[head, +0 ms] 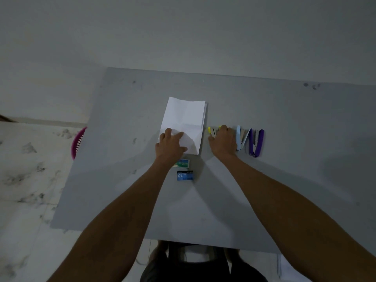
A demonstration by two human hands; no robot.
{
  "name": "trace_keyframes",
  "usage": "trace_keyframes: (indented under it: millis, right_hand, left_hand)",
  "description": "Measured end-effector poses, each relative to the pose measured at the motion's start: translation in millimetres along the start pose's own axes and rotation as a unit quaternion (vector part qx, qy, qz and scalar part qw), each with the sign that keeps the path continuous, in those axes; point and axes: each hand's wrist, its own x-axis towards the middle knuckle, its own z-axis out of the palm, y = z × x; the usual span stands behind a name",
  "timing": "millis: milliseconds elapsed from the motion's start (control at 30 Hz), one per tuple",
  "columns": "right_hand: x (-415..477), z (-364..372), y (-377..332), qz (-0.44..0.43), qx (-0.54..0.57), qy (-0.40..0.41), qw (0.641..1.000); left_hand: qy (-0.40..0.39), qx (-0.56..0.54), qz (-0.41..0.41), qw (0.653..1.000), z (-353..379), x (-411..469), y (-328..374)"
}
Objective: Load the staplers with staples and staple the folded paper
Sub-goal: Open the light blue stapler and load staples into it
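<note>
A folded white paper [186, 117] is laid flat on a grey table [284, 180], its creases showing and its long side running away from the person. Its near left corner is pressed down by the left hand [169, 146], whose fingers are spread and fairly straight on the sheet, with nothing clasped in them. Just right of the paper, a yellow stapler [212, 132] is grasped by the right hand [223, 139]: the fingers are bent over its top and the thumb is set against its side nearest the paper, so that only its yellow tips and a strip of metal are seen. Further right of the paper, beyond that hand, a blue stapler [240, 139] is seen lying opened out, and just beyond it a purple stapler [257, 142], also opened into a V. On the near side of the paper, a green box [183, 163] is partly hidden by the left wrist, and a blue box [185, 176] marked "10" is placed just nearer still. Well to the left of the paper, past the table's edge, part of a pink basket [78, 142] is visible.
</note>
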Motion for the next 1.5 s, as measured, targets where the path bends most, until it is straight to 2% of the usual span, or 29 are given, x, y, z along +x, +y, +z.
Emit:
trace_keyframes:
  millis: [133,300,400,600,767,867,967,1033,1100,1133,1167,1267,1333,1433,1500]
  right_hand:
    - [-1,-11,9,-0.009,0.024,0.031,0.999]
    - [-2,-36,34,0.011,-0.063,0.108,0.992]
    - [-3,-40,48,0.042,-0.069,0.092,0.992]
    - [-2,-36,50,0.040,-0.042,0.064,0.996]
    - [-7,-46,48,0.045,0.026,0.054,0.997]
    - [-17,-60,44,0.002,0.078,0.070,0.994]
    - [-32,-72,42,-0.058,0.107,0.084,0.989]
    - [-45,-81,41,-0.095,0.121,0.090,0.984]
    - [-55,-90,41,-0.123,0.132,0.089,0.980]
    - [-61,-95,40,-0.132,0.136,0.087,0.978]
    - [-65,-99,40,-0.139,0.141,0.086,0.976]
    - [-74,-107,40,-0.151,0.167,0.087,0.971]
    - [-75,-113,43,-0.137,0.243,0.071,0.958]
    - [-69,-124,46,-0.068,0.387,0.028,0.919]
    - [-62,-130,47,-0.052,0.430,-0.002,0.901]
  left_hand:
    - [-0.004,-0.004,-0.004,1.000,-1,-1,1]
    - [-0.004,-0.004,-0.007,1.000,-2,-3,4]
    - [-0.004,0.000,-0.008,1.000,-1,-2,5]
    - [-0.005,0.022,-0.003,1.000,-1,-4,7]
    - [0.057,0.003,0.007,0.998,-6,-8,15]
    - [0.087,-0.116,0.016,0.989,-13,-17,36]
    - [0.065,-0.250,0.052,0.965,-21,-33,68]
    - [0.001,-0.359,0.060,0.931,-31,-47,90]
    - [-0.062,-0.481,0.042,0.873,-41,-56,109]
    - [-0.077,-0.516,0.035,0.852,-44,-58,116]
    - [-0.080,-0.524,0.033,0.847,-46,-58,121]
    - [-0.057,-0.505,0.042,0.860,-52,-55,131]
    - [-0.041,-0.480,0.061,0.874,-55,-53,134]
    - [-0.023,-0.392,0.117,0.912,-58,-55,134]
    - [-0.013,-0.328,0.154,0.932,-59,-57,135]
